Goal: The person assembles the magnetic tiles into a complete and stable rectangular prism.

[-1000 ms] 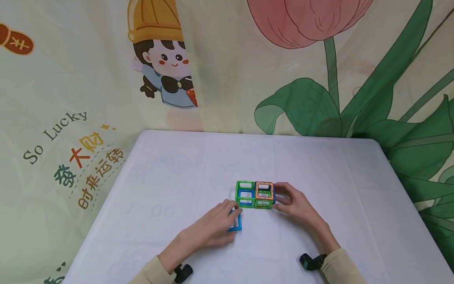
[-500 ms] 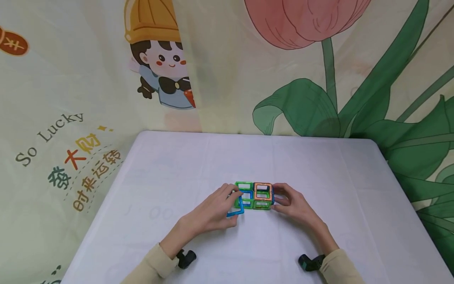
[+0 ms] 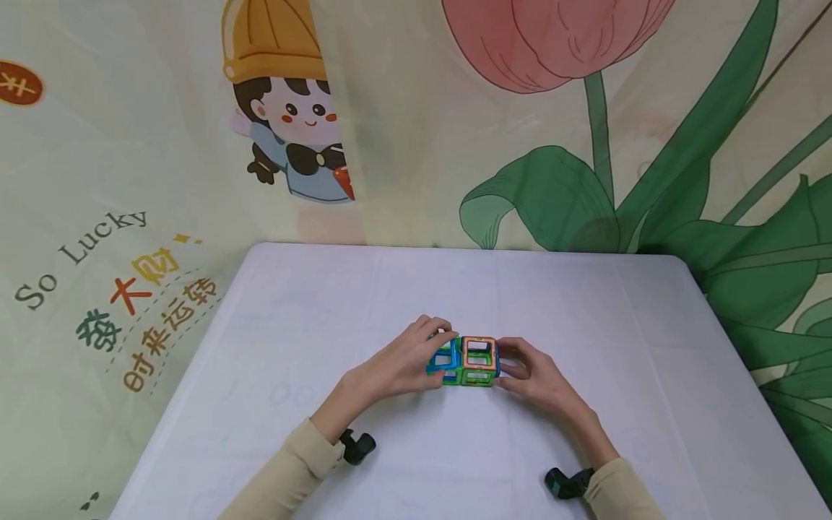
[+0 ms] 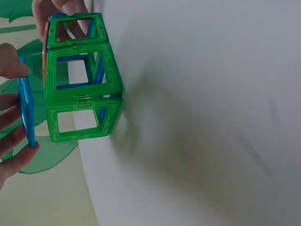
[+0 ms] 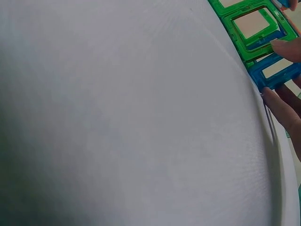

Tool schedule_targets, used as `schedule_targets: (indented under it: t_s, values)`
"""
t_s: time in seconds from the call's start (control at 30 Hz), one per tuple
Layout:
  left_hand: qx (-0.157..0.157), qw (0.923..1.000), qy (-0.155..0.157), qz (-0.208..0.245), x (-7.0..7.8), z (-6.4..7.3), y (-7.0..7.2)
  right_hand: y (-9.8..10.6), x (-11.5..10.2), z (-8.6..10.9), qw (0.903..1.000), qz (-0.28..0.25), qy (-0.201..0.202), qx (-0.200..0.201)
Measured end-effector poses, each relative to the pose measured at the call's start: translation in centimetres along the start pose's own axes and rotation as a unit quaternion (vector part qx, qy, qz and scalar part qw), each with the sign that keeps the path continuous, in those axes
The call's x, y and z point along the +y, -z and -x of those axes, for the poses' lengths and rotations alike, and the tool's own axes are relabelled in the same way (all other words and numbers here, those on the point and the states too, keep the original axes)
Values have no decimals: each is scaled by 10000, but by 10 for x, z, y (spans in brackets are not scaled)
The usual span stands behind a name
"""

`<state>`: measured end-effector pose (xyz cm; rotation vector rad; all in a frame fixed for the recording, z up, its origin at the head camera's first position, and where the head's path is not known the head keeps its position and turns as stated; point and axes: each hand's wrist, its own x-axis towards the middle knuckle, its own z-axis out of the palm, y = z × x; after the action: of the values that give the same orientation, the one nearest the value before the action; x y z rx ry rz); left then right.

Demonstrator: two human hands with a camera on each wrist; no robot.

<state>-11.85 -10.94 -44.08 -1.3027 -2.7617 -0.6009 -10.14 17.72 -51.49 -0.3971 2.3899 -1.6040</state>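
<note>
My left hand (image 3: 412, 361) pinches a square blue magnetic tile (image 4: 27, 106) between thumb and fingers. The tile is level over the left half of a two-cube block of magnetic tiles (image 4: 83, 94), and the left wrist view has a narrow gap between them. Green frames form the block's near and left sides. An orange tile (image 3: 479, 339) tops its right half. At the right end, my right hand (image 3: 536, 368) holds the block, thumb and fingers around a blue end tile (image 5: 275, 73). Parts of the block's left half are hidden behind my left hand.
The block stands on a white-covered table (image 3: 312, 303). Behind the table hangs a printed cloth (image 3: 409, 144) with a cartoon figure and a tulip. A small black camera (image 3: 359, 448) sits at my left wrist, another camera (image 3: 568, 482) at my right.
My left hand has lifted the blue tile from the table in front of the block and carried it up and forward, over the left half. My right hand has kept its grip on the right end.
</note>
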Motion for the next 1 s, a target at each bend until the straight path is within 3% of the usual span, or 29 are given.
schedule_targets:
  t_s: [0.47,1.0]
  values:
    - [-768,9933,467,733,-6,-16,-1,1,1,-1,9999,-129,3,-40]
    - [-980,9896,578,884,-9,-23,-1,1,-2,1,9999,-87,-146,28]
